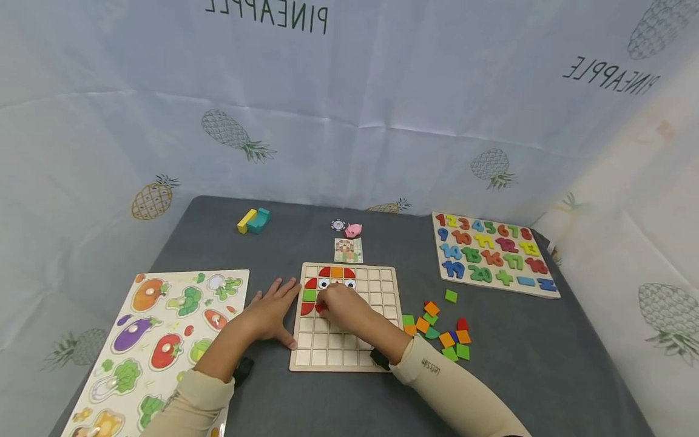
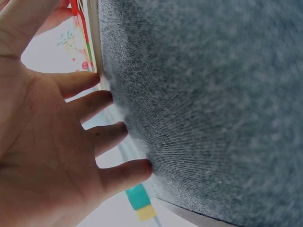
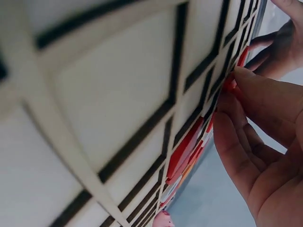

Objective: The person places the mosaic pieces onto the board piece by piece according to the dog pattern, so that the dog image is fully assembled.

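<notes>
One red piece (image 3: 229, 84), partly hidden, is pinched by the right hand (image 1: 345, 308); the left hand (image 1: 271, 312), fingers spread, lies beside the board (image 1: 343, 359). Piece probably light, stiff, smooth; grip opposite edges.

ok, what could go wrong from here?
The right hand pinches a red piece and might nudge the green square on the board. The right sleeve is close to loose pieces and could sweep them. The left hand is at just one edge of the board, which might twist.
</notes>
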`<state>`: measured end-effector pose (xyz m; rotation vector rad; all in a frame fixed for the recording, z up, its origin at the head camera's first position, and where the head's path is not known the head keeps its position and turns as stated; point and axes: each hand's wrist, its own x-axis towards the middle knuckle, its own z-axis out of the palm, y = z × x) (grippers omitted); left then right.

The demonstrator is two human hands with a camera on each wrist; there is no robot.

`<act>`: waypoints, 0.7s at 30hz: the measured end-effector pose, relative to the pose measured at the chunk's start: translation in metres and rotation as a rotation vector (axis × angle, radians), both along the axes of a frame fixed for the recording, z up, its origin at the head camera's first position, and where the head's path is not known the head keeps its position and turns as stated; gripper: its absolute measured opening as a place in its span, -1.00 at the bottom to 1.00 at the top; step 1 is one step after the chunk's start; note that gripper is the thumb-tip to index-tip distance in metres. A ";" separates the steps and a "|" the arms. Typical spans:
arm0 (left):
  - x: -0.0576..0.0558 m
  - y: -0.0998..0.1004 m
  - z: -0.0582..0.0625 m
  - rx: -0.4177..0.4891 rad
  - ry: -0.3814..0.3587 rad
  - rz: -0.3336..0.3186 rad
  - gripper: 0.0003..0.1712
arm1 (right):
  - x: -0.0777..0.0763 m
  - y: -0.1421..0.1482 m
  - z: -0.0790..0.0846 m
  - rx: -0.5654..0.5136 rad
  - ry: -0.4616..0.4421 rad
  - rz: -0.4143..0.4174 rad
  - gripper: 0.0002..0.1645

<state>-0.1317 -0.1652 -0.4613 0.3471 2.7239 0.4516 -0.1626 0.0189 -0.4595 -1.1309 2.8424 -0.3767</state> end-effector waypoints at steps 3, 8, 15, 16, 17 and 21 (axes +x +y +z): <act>-0.001 0.000 0.001 -0.001 0.003 0.000 0.42 | 0.000 -0.001 -0.001 0.010 0.023 -0.016 -0.90; -0.003 0.001 0.003 -0.002 0.001 -0.001 0.41 | 0.000 -0.001 -0.001 0.034 0.053 -0.053 -0.95; -0.002 0.000 0.002 -0.004 0.013 0.002 0.42 | -0.002 -0.003 -0.003 0.056 0.044 -0.073 -0.92; -0.001 0.000 0.001 0.000 0.014 0.001 0.42 | -0.002 -0.003 -0.003 0.062 0.047 -0.070 -0.92; -0.001 0.000 0.001 0.004 0.016 -0.001 0.42 | -0.002 -0.004 -0.003 0.072 0.056 -0.064 -0.91; 0.002 -0.002 -0.001 0.017 0.034 -0.011 0.42 | 0.001 -0.003 0.000 0.078 0.072 -0.033 -0.93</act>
